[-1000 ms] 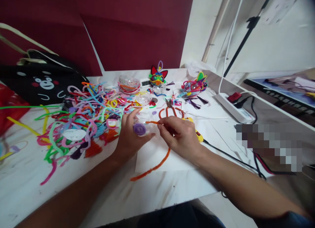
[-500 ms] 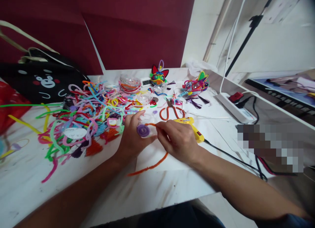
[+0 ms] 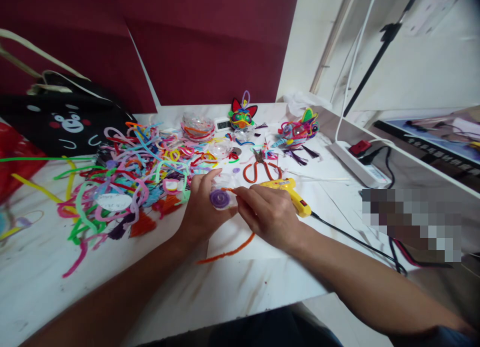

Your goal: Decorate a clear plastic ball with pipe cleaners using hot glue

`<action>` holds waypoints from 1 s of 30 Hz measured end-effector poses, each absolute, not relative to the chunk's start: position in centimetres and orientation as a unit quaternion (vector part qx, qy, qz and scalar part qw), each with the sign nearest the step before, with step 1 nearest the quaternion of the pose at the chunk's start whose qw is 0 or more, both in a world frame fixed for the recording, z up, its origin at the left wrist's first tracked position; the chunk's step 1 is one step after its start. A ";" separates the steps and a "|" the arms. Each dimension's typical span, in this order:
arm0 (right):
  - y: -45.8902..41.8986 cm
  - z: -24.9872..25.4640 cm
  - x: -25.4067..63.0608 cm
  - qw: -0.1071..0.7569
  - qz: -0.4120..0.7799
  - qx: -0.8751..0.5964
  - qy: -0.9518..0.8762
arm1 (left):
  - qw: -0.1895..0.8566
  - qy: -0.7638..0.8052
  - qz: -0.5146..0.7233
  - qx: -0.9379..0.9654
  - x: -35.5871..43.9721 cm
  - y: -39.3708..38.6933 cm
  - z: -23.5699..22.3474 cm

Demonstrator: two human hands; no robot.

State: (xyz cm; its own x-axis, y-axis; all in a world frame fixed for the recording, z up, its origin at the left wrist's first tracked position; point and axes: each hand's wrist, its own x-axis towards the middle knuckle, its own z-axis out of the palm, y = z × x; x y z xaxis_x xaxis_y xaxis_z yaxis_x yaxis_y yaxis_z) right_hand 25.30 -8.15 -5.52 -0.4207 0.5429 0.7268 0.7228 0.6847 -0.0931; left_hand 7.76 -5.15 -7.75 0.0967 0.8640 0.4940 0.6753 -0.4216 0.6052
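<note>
My left hand is closed around a clear plastic ball, mostly hidden, with a purple pipe-cleaner spiral on its near side. Pinched in the fingers of my right hand is an orange pipe cleaner. Its short end lies against the ball just above the spiral, and its long tail hangs below my hand to the left, over white paper. Beyond my right hand lies a yellow glue gun, its front part behind the hand. Orange-handled pliers rest open behind that.
A heap of coloured pipe cleaners with tassels spreads on the left. Behind stand a clear bowl and two finished colourful ornaments, one with red ears, one with tassels. A black bag and a power strip flank the table.
My right hand has shifted slightly left, bringing the orange pipe cleaner's short end closer over the spiral. Its tail has risen a little. My left hand has barely moved.
</note>
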 end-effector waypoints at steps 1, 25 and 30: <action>-8.1 -5.6 25.3 0.379 -0.113 -0.381 -0.836 | 0.115 0.524 0.419 0.732 7.8 -5.2 -7.8; -7.7 -6.1 25.5 0.268 -0.214 -0.374 -0.862 | 0.226 0.509 0.392 0.733 7.1 -5.2 -7.8; -7.6 -6.1 25.6 0.274 -0.228 -0.370 -0.858 | 0.434 0.454 0.469 0.621 6.9 -5.4 -7.8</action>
State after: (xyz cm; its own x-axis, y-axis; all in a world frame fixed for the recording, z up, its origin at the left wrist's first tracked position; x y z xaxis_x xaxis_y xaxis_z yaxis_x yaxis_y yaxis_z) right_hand 25.62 -7.60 -6.14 -0.5756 0.5103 0.6390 0.7601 0.6221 0.1879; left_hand 6.89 -5.36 -7.76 0.1475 0.9708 0.1891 0.1571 -0.2117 0.9646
